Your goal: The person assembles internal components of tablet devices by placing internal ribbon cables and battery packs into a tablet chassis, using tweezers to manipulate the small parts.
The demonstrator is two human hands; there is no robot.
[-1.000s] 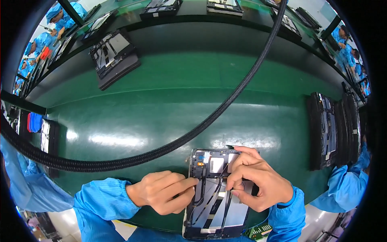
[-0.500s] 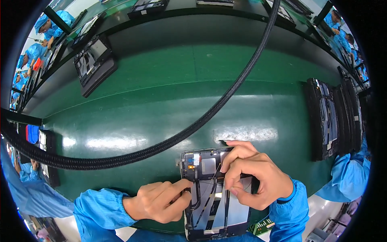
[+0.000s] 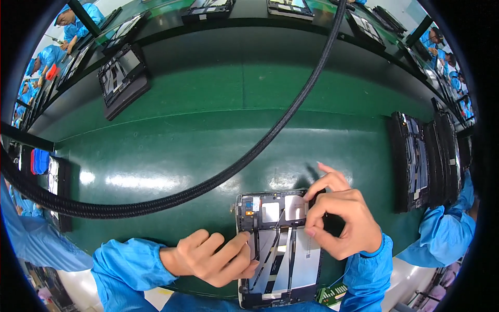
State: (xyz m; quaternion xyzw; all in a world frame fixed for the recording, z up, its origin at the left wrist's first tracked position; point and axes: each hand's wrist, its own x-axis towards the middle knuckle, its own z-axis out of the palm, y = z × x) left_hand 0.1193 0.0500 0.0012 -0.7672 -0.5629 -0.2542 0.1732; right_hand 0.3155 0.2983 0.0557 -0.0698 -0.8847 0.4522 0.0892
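An opened tablet (image 3: 299,270) lies in front of me, its inside facing up, with black flat cables, grey metal plates and a pale panel exposed. My left hand (image 3: 213,258) is at its left edge, fingers curled closed near a black cable; what they grip, if anything, is hidden. Over the upper right edge of the tablet is my right hand (image 3: 343,218). Its thumb and index finger are pinched together, with other fingers raised. Anything in that pinch is too small to make out.
A thick black braided hose (image 3: 249,161) arcs above the green table (image 3: 182,140). Opened tablets stand stacked at right (image 3: 416,161), and more lie at far left (image 3: 122,78) and on the raised shelf (image 3: 208,10). A green circuit board (image 3: 332,295) is beside my right sleeve. Co-workers sit around.
My right hand has moved right, off the middle of the tablet, uncovering a second grey plate. A thin line seen between my hands earlier no longer shows. My left hand stays at the left edge.
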